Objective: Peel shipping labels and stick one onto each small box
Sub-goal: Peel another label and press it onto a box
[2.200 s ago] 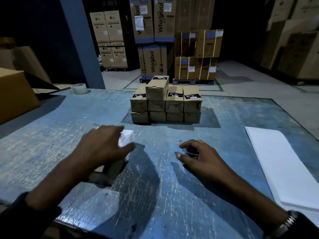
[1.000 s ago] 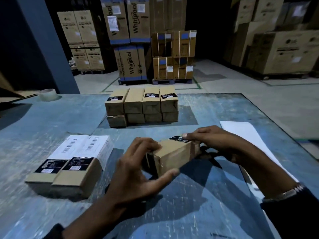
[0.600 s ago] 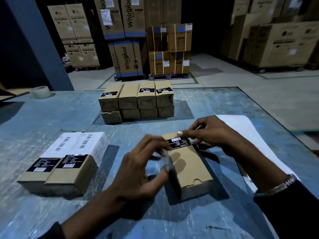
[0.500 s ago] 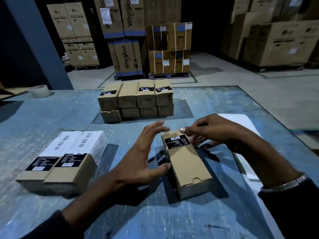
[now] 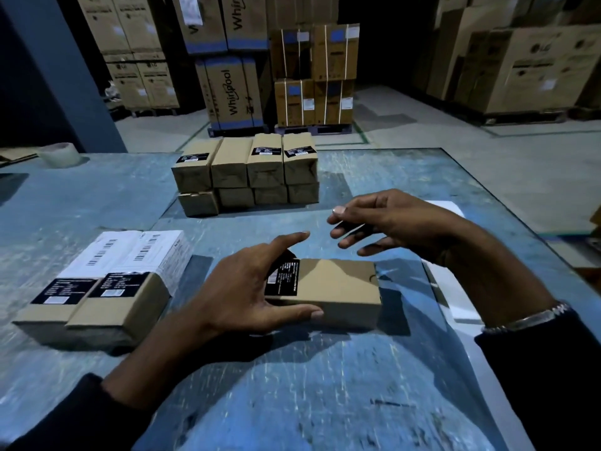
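A small brown box (image 5: 338,288) lies crosswise on the blue table (image 5: 292,385), a black label on its left end. My left hand (image 5: 240,288) holds that left end, thumb along the near side and fingers over the top. My right hand (image 5: 390,222) hovers just above and behind the box, fingers loosely spread, holding nothing. Two boxes with white barcode labels (image 5: 107,288) lie side by side at the left. A stack of small boxes (image 5: 247,170) stands at the table's middle back. The white label sheet (image 5: 444,288) lies under my right forearm, mostly hidden.
A roll of clear tape (image 5: 58,154) sits at the table's far left edge. The table's right edge (image 5: 520,229) runs diagonally past my right arm. Large appliance cartons (image 5: 234,89) on pallets stand on the floor beyond the table.
The box has been turned from lengthwise to crosswise under my left hand, which now holds its labelled end. My right hand has lifted off the box.
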Demonstrator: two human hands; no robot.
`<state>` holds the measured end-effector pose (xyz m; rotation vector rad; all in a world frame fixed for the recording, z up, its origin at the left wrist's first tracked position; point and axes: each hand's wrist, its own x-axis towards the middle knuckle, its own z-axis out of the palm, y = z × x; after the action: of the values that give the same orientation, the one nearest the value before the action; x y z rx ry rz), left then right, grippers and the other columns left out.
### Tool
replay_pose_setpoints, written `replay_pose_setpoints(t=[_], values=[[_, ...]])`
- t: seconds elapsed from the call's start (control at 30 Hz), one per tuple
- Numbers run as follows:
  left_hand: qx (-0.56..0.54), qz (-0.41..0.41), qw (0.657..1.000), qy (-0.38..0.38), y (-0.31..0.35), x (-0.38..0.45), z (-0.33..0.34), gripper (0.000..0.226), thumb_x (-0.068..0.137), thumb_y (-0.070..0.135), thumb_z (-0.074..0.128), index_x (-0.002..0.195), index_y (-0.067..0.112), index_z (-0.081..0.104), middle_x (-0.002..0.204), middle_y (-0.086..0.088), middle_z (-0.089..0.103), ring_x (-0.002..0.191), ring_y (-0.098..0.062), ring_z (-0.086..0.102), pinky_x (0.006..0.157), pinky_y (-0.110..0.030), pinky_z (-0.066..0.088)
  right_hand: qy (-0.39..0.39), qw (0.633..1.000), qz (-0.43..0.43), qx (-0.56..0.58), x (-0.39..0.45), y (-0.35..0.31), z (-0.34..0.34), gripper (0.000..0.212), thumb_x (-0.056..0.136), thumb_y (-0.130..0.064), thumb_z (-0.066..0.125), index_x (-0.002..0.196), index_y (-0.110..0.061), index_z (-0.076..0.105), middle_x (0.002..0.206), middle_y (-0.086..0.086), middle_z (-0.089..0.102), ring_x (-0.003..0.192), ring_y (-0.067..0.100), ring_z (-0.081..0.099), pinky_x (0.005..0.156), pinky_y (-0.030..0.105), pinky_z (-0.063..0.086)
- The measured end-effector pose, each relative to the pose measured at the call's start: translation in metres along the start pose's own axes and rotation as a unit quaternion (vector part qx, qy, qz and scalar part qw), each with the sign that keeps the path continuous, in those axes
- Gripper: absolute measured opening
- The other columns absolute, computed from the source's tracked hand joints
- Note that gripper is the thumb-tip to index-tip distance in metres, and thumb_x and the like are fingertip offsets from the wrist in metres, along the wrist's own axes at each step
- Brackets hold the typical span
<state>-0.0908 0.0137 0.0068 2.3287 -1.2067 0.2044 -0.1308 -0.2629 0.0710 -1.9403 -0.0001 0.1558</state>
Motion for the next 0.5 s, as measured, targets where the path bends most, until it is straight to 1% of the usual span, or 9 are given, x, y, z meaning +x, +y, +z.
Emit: replay_pose_setpoints(t=[0.1, 0.2, 0.27, 0.33, 0.4, 0.43, 0.5], values=[[0.019, -0.001, 1.0, 0.006, 0.001, -0.001, -0.005, 0.1, 0.075, 0.085, 0.069, 0.158, 0.039, 0.038, 0.135, 0.009, 0.068, 0.119, -0.01, 0.064, 0.095, -0.043, 0.057, 0.007, 1.0, -0.011, -0.008, 0.002, -0.005, 0.003, 0.03, 0.1, -0.039, 0.07, 0.119, -0.017, 0.078, 0.111, 0.002, 0.081, 0.107, 0.02, 0.078, 0.098, 0.043, 0.062], [0.086, 0.054, 0.993, 0.055, 0.017, -0.003, -0.001, 0.087, 0.082, 0.079, 0.066, 0.152, 0.03, 0.052, 0.147, 0.007, 0.057, 0.135, -0.014, 0.052, 0.106, -0.047, 0.048, 0.043, 0.998, -0.037, 0.022, -0.006, -0.01, -0.007, 0.032, 0.1, -0.038, 0.071, 0.121, -0.015, 0.076, 0.112, 0.004, 0.081, 0.109, 0.022, 0.077, 0.097, 0.044, 0.062], [0.106, 0.105, 0.982, 0.112, 0.04, -0.006, 0.006, 0.07, 0.087, 0.07, 0.068, 0.14, 0.024, 0.064, 0.149, 0.001, 0.056, 0.14, -0.02, 0.048, 0.109, -0.045, 0.045, 0.079, 0.995, -0.052, 0.035, -0.013, -0.013, -0.019, 0.032, 0.1, -0.038, 0.071, 0.121, -0.014, 0.077, 0.113, 0.005, 0.081, 0.11, 0.024, 0.077, 0.098, 0.045, 0.062], [0.085, 0.166, 0.971, 0.148, 0.072, -0.007, 0.017, 0.049, 0.092, 0.057, 0.07, 0.123, 0.02, 0.075, 0.138, -0.002, 0.065, 0.133, -0.022, 0.055, 0.104, -0.043, 0.046, 0.111, 0.992, -0.059, 0.029, -0.026, -0.017, -0.034, 0.03, 0.1, -0.037, 0.071, 0.12, -0.015, 0.077, 0.112, 0.005, 0.081, 0.108, 0.023, 0.077, 0.097, 0.044, 0.063], [0.058, 0.22, 0.964, 0.138, 0.104, -0.003, 0.033, 0.033, 0.096, 0.046, 0.07, 0.111, 0.019, 0.079, 0.126, -0.002, 0.071, 0.122, -0.021, 0.063, 0.098, -0.042, 0.049, 0.127, 0.99, -0.066, 0.018, -0.042, -0.017, -0.047, 0.03, 0.1, -0.038, 0.072, 0.12, -0.017, 0.077, 0.112, 0.004, 0.081, 0.106, 0.021, 0.078, 0.094, 0.043, 0.063], [0.047, 0.24, 0.963, 0.116, 0.116, 0.0, 0.042, 0.029, 0.097, 0.043, 0.069, 0.11, 0.019, 0.079, 0.123, -0.001, 0.072, 0.118, -0.021, 0.064, 0.096, -0.04, 0.049, 0.133, 0.988, -0.07, 0.013, -0.05, -0.015, -0.052, 0.03, 0.099, -0.038, 0.072, 0.119, -0.017, 0.077, 0.111, 0.004, 0.081, 0.106, 0.021, 0.078, 0.092, 0.042, 0.063], [0.033, 0.26, 0.963, 0.054, 0.136, 0.01, 0.06, 0.03, 0.1, 0.041, 0.066, 0.115, 0.018, 0.076, 0.125, -0.001, 0.071, 0.114, -0.021, 0.065, 0.092, -0.038, 0.05, 0.138, 0.987, -0.073, -0.024, -0.072, -0.004, -0.062, 0.028, 0.097, -0.036, 0.074, 0.119, -0.02, 0.077, 0.111, 0.0, 0.081, 0.106, 0.018, 0.078, 0.092, 0.04, 0.063]])
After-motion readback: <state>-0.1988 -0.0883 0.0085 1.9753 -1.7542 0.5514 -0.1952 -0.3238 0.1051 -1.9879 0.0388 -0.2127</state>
